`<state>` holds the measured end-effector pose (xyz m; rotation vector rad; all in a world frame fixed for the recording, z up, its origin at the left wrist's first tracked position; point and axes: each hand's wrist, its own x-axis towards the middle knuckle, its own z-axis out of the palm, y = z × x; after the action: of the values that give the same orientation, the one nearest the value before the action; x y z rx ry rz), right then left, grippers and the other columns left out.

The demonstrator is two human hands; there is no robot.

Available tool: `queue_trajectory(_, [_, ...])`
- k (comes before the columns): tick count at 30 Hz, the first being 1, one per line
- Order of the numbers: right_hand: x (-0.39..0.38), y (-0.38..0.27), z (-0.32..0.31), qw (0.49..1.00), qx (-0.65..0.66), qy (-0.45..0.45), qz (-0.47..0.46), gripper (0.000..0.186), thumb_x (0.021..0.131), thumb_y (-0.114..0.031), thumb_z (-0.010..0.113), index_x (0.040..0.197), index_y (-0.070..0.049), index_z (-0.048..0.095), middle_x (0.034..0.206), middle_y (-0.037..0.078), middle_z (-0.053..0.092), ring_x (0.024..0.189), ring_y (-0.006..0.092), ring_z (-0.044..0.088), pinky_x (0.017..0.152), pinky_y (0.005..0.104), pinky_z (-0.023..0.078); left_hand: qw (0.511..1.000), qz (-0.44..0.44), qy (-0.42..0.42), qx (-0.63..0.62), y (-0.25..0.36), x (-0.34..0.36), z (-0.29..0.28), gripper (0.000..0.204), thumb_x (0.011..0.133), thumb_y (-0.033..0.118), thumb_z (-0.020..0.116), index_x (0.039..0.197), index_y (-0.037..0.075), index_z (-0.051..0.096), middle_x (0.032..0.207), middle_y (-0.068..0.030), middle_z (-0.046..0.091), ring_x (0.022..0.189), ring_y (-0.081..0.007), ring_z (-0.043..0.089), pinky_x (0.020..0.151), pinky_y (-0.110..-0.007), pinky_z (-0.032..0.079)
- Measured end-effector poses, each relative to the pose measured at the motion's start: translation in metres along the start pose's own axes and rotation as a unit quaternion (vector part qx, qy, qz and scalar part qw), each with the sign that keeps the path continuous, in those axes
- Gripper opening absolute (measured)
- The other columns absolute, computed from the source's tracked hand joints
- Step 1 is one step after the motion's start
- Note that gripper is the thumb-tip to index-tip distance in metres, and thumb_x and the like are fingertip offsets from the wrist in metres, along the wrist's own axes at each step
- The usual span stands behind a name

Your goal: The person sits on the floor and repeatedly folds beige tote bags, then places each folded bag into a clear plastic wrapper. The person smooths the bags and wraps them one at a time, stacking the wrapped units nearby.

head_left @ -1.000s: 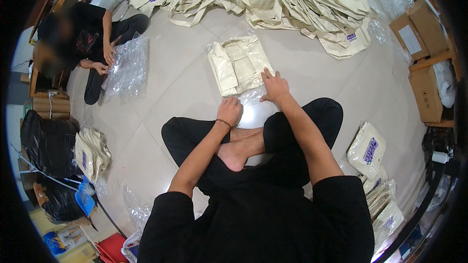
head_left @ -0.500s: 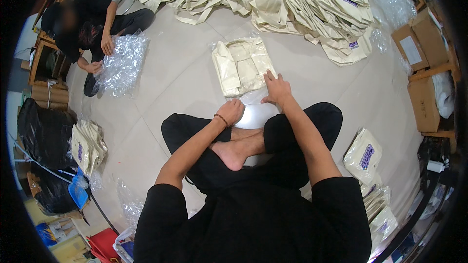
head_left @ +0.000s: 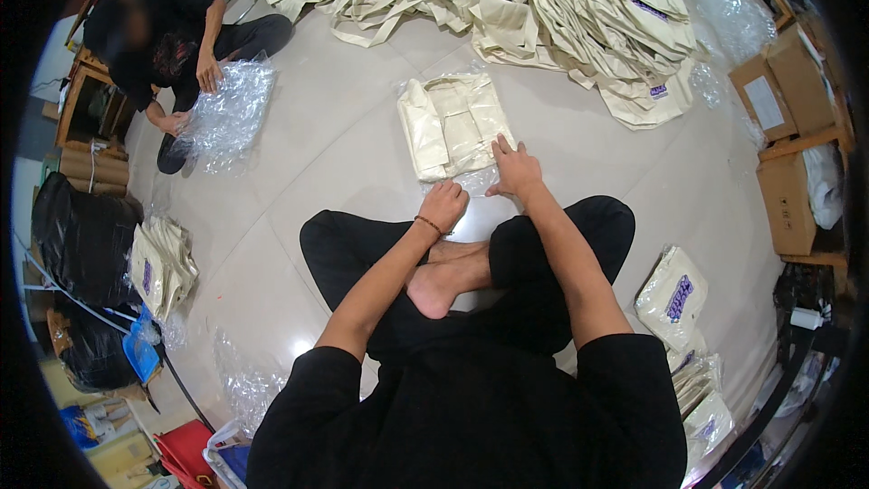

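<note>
A folded cream cloth bag (head_left: 466, 122) lies on the floor in front of my crossed legs, inside a clear plastic sleeve (head_left: 474, 183) whose loose end points toward me. My left hand (head_left: 445, 206) is at the left part of that loose end, its fingers curled together on the film; the fingertips are partly hidden. On the other side, my right hand (head_left: 516, 170) has its fingers spread, with the index finger on the bag's near right corner and the thumb stretched toward the sleeve's end.
A large heap of cream bags (head_left: 579, 27) covers the far floor. Packed bags (head_left: 674, 299) lie at right, others (head_left: 161, 267) at left. A co-worker (head_left: 172, 54) sits far left, holding clear plastic sleeves (head_left: 231, 109). Cardboard boxes (head_left: 786, 190) stand along the right side.
My left hand has moved slightly right and up along the sleeve's loose end, its fingers reaching further over the film. My right hand stays at the bag's corner.
</note>
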<state>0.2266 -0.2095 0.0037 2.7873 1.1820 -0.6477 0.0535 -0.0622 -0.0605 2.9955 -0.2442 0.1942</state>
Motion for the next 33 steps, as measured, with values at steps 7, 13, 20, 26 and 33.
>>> queue_trajectory(7, [0.001,0.002,0.006,1.0,0.007,0.018,-0.007,0.121,0.058,-0.05,0.097,0.157,-0.013,0.038,0.17,0.004,0.03,0.144,0.0463,0.043,0.104,0.0517,0.055,0.997,0.042,0.06,-0.011,-0.002,-0.002,0.012,0.008,0.083,0.014,0.062,0.081,0.007,0.065,0.083,-0.0079,0.062,0.082,-0.025,0.061,0.076,-0.037,0.05])
queue_trajectory(13, [0.001,0.003,0.006,1.0,0.008,0.007,-0.007,0.123,0.058,-0.05,0.097,0.159,-0.014,0.036,0.17,0.003,0.03,0.145,0.046,0.041,0.104,0.0516,0.055,0.993,0.094,0.067,-0.032,0.009,-0.005,0.018,0.007,0.082,0.012,0.065,0.08,0.006,0.061,0.075,-0.0106,0.058,0.074,-0.0297,0.06,0.069,-0.043,0.05])
queue_trajectory(20, [0.001,0.001,0.002,1.0,-0.002,-0.005,0.001,0.124,0.059,-0.051,0.097,0.16,-0.014,0.034,0.171,0.002,0.027,0.146,0.0454,0.041,0.104,0.0515,0.056,0.986,-0.04,-0.137,-0.089,0.019,-0.018,0.01,0.013,0.087,0.019,0.064,0.092,0.007,0.062,0.082,-0.0107,0.061,0.082,-0.0317,0.065,0.061,-0.048,0.057])
queue_trajectory(26, [0.003,0.001,0.005,1.0,-0.012,-0.004,0.0,0.125,0.059,-0.053,0.096,0.16,-0.014,0.034,0.17,0.001,0.027,0.146,0.0453,0.04,0.104,0.051,0.056,0.989,-0.056,0.002,-0.135,0.022,-0.027,-0.02,0.021,0.082,0.015,0.068,0.099,0.005,0.062,0.108,-0.0148,0.064,0.097,-0.0328,0.064,0.078,-0.046,0.056])
queue_trajectory(33, [-0.002,-0.006,0.005,1.0,-0.026,0.006,-0.003,0.133,0.056,-0.056,0.096,0.159,-0.005,0.031,0.169,0.011,0.028,0.128,0.0406,0.058,0.094,0.046,0.06,0.984,-0.154,-0.068,-0.061,0.007,-0.017,-0.033,0.053,0.078,0.025,0.078,0.123,0.004,0.058,0.134,-0.0194,0.054,0.131,-0.0375,0.047,0.113,-0.055,0.035])
